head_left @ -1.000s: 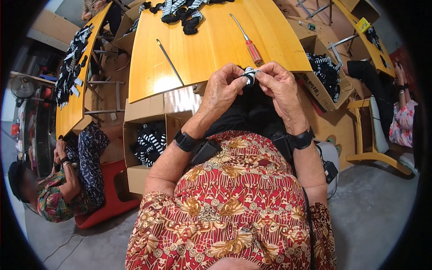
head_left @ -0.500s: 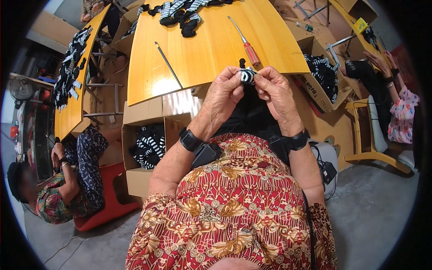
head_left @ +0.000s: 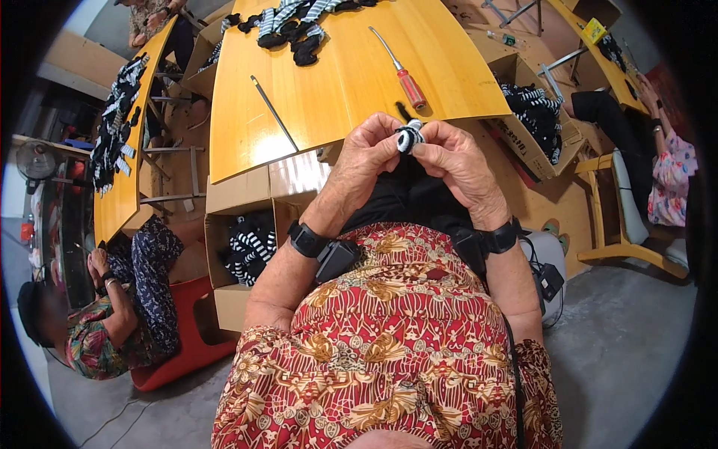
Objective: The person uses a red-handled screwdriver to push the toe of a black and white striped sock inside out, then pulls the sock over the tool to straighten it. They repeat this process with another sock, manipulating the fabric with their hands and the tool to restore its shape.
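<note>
head view, nearest first: your red and gold patterned top (head_left: 389, 329) fills the lower part, with dark bands on both wrists. past it, your left hand (head_left: 366, 153) and right hand (head_left: 458, 163) are both closed, thumbs and forefingers pinching a small striped piece (head_left: 408, 138) from either side. it is black and white knit, bunched up and held by the near edge of the worktop (head_left: 329, 97), with a black end pointing away from you. how its folds lie between your fingertips is too small to tell.

since only fingertips seem to hold it, easing one thumb too soon could let the knit spring open or drop toward your lap; an uneven pull could twist it.

just beyond, a red-handled screwdriver (head_left: 410, 88) lies with its handle toward you, near enough that a forward knock from your knuckles could set it rolling. to its left, a slim dark rod (head_left: 273, 112) ends close to the near edge, so a sweep of your left forearm could tip it off.

farther off, a pile of striped and black pieces (head_left: 293, 31) lies at the worktop's far end.
</note>
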Available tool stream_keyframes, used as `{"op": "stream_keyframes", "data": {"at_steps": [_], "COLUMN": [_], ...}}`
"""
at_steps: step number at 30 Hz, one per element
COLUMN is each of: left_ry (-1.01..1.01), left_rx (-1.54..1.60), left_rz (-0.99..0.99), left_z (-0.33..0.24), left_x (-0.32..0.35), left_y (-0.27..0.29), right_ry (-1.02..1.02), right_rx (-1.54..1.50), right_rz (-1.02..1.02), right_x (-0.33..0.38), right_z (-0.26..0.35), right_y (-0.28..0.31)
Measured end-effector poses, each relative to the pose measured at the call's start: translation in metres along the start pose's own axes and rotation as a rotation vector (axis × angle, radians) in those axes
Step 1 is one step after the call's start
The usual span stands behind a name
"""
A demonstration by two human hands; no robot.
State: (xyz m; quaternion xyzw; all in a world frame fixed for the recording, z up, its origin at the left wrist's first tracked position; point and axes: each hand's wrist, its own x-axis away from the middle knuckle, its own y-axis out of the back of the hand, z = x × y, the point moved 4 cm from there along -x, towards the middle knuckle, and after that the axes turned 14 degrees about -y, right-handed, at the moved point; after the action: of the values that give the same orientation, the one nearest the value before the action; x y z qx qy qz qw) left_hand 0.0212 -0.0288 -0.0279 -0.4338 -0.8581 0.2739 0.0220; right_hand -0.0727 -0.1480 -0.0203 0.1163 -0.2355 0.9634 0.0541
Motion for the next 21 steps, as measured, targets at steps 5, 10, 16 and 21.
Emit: {"op": "stream_keyframes", "data": {"at_steps": [5,10,16,21], "left_ry": [-0.083,-0.051,-0.010,-0.035], "left_rx": [-0.219,-0.136,-0.015,0.038], "left_rz": [-0.057,-0.110,-0.182,-0.228], "left_z": [-0.006,0.002,0.005,0.009], "left_x": [-0.001,-0.003,-0.003,-0.005], "left_y": [-0.009,-0.004,-0.004,-0.007], "right_ry": [0.304,0.277,0.243,0.263], "right_rx": [0.278,0.141,-0.016,0.177], "right_rz": [-0.357,-0.333,-0.220,-0.493], "right_x": [0.008,0.008,0.004,0.005], "right_z": [0.016,0.013,0.008,0.008], "right_y": [0.002,0.001,0.001,0.001]}}
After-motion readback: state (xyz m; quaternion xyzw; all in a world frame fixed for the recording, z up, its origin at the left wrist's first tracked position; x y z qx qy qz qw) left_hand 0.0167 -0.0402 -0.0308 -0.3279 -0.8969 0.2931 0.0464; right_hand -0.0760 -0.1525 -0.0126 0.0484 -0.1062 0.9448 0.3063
